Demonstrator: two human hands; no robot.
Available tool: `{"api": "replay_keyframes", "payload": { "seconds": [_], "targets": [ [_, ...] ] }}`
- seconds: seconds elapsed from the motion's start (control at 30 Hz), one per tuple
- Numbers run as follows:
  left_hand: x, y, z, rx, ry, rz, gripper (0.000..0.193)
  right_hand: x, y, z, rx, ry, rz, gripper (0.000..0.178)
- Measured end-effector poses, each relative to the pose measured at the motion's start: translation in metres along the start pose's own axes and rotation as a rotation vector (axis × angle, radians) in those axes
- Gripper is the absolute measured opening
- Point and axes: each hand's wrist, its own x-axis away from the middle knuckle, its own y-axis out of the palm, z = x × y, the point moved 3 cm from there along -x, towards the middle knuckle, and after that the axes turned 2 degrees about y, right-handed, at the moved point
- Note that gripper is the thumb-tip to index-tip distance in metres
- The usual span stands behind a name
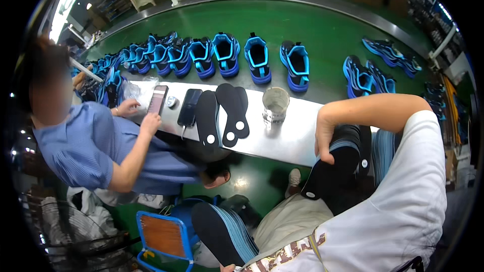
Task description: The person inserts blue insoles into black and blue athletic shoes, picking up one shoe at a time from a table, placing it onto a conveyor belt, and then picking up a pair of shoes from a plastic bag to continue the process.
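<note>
My right hand (325, 133) reaches over from the right and curls around a stack of black insoles (340, 166), which have pale blue undersides and a white round sticker near the end. More insoles (384, 153) stand packed behind it, beside my white sleeve. Low in the view, a thick stack of insoles (222, 231) leans by my lap. A small part of my left hand (228, 268) shows at its lower end, closed on it, the rest cut off by the picture edge. Several loose black insoles (207, 116) lie on the metal bench (297, 138).
A glass jar (276, 103), a phone (190, 106) and a small round tin (171, 102) stand on the bench. Blue and black shoes (257, 60) line the green belt (322, 35) behind. At left a person in blue (91, 146) handles another phone (158, 99). A chair (164, 234) stands below.
</note>
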Motion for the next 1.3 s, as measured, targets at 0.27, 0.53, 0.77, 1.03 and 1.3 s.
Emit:
{"api": "replay_keyframes", "payload": {
  "seconds": [0.27, 0.53, 0.77, 1.03, 1.3],
  "targets": [
    [-0.004, 0.118, 0.115, -0.326, 0.082, 0.057, 0.085, -0.046, -0.067, 0.085, 0.171, -0.378, -0.045, 0.090],
    [-0.035, 0.241, 0.239, -0.790, 0.376, -0.235, 0.086, -0.007, -0.028, 0.129, -0.087, -0.525, 1.163, 0.095],
    [-0.028, 0.425, 0.272, -0.786, 0.643, -1.181, 0.086, 0.053, 0.053, 0.142, -1.579, -1.577, 0.908, 0.105],
    [-0.028, 0.538, 0.193, -0.087, -0.285, -1.350, 0.064, -0.107, 0.195, 0.192, -2.102, -0.158, 1.353, 0.061],
    [-0.057, 0.543, 0.202, -0.021, 0.027, -1.064, 0.059, -0.152, 0.225, 0.123, -1.370, 0.588, 1.514, 0.072]
  ]
}}
